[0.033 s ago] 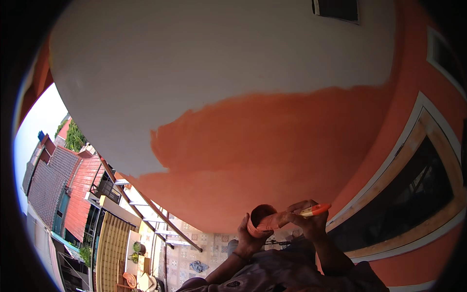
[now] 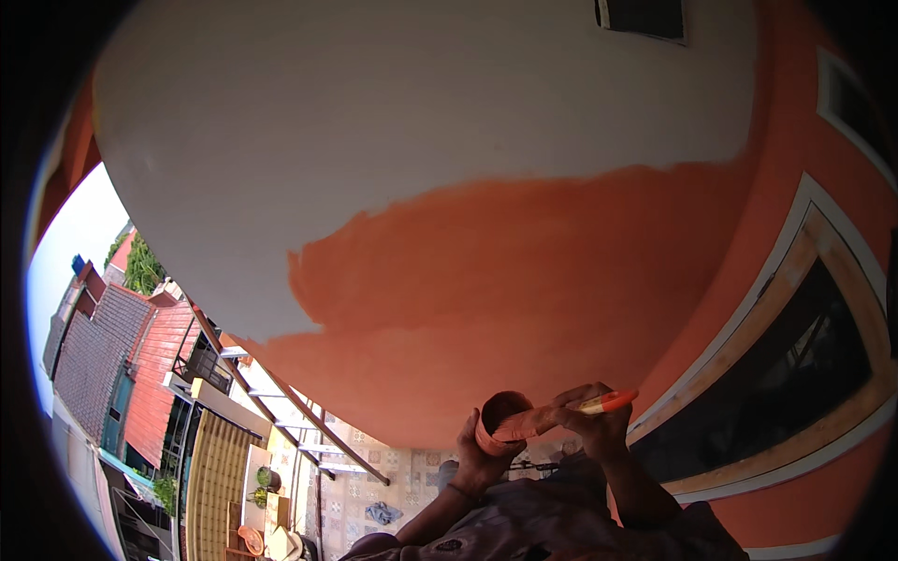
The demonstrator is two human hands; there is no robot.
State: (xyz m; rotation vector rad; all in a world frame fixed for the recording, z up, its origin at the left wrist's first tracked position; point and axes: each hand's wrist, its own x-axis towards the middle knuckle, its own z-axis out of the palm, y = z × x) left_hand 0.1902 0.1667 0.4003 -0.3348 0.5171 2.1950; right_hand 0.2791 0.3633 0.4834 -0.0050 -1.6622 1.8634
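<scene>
My left hand (image 2: 479,460) is wrapped round a small paint pot (image 2: 506,405), stained orange inside and out, and tilts its mouth upward. My right hand (image 2: 599,425) grips a paintbrush (image 2: 606,403) whose pale handle ends in bright orange-red. The brush's paint-covered bristles lie at the pot's rim, partly over its mouth; how deep the paint in the pot is cannot be made out. In front of me stands a wall (image 2: 524,252), coated orange in its lower part with an uneven upper border. Above that border its surface is grey-white.
A wood-framed window (image 2: 804,346) is set in the orange wall on the right. To the left a ladder (image 2: 281,411) leans at the wall's edge. Below is a patterned tile floor (image 2: 355,481) with a crumpled bluish cloth (image 2: 383,511). Rooftops (image 2: 103,327) lie beyond.
</scene>
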